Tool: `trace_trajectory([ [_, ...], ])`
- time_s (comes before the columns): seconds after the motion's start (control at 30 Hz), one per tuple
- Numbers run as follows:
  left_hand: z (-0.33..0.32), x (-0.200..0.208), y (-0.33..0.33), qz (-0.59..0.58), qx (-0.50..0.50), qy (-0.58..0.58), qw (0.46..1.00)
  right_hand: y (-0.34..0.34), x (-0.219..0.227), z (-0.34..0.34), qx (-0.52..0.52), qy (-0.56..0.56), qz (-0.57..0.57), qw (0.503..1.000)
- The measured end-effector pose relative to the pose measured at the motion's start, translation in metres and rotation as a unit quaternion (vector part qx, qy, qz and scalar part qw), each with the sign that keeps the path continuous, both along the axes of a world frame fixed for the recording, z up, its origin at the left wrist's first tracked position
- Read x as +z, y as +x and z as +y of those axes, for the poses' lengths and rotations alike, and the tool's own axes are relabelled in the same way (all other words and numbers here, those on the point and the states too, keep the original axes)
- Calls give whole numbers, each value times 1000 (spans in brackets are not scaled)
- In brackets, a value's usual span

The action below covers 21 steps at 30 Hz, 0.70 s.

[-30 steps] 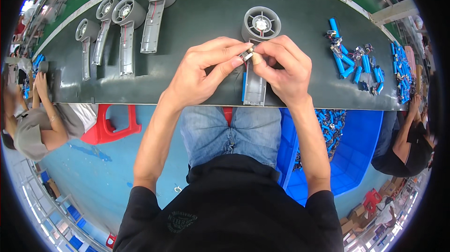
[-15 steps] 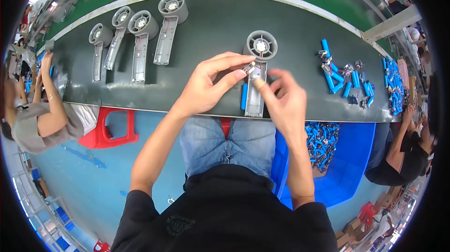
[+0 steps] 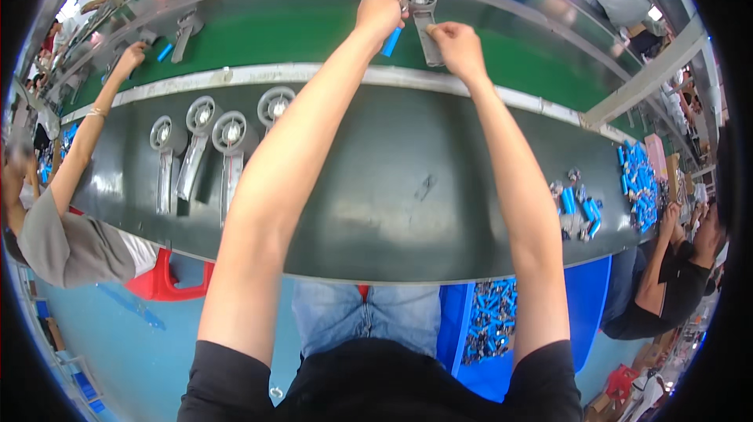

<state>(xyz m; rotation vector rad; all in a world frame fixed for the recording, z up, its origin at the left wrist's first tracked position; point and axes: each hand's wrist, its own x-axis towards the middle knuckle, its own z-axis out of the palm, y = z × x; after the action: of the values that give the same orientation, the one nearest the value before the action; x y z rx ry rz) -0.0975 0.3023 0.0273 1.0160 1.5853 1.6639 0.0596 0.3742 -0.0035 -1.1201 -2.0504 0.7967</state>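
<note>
Both my arms reach over the dark table to the green belt beyond it. A grey handheld-fan half shell (image 3: 426,38), with a round ringed head and an open handle, is between my hands at the belt. My left hand (image 3: 381,12) is closed beside the head, pinching a small circuit board that its fingers mostly hide. From under it a blue cylindrical battery (image 3: 391,42) hangs, left of the handle. With thumb and fingers, my right hand (image 3: 459,47) pinches the right edge of the handle.
Several grey fan shells (image 3: 230,133) lie at the table's left, partly behind my left arm. Blue batteries with boards (image 3: 579,206) lie on the right, with a larger pile (image 3: 639,187) beyond. A blue bin (image 3: 588,304) stands below. Co-workers sit at both sides; one arm (image 3: 82,136) reaches to the belt.
My hands have moved forward from the table's near edge to the green belt, carrying the fan shell and battery. The view has shifted forward. The co-worker at left now reaches to the belt.
</note>
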Motion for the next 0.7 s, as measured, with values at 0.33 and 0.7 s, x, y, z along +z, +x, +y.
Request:
trace_trajectory([
  [0.33, -37, 5, -49, 483, -45, -156, 860, 7, -11, 22, -61, 58, -82, 993],
  [0.7, -223, 73, -13, 554, -121, -352, 744, 219, 63, -155, 0, 60, -232, 971],
])
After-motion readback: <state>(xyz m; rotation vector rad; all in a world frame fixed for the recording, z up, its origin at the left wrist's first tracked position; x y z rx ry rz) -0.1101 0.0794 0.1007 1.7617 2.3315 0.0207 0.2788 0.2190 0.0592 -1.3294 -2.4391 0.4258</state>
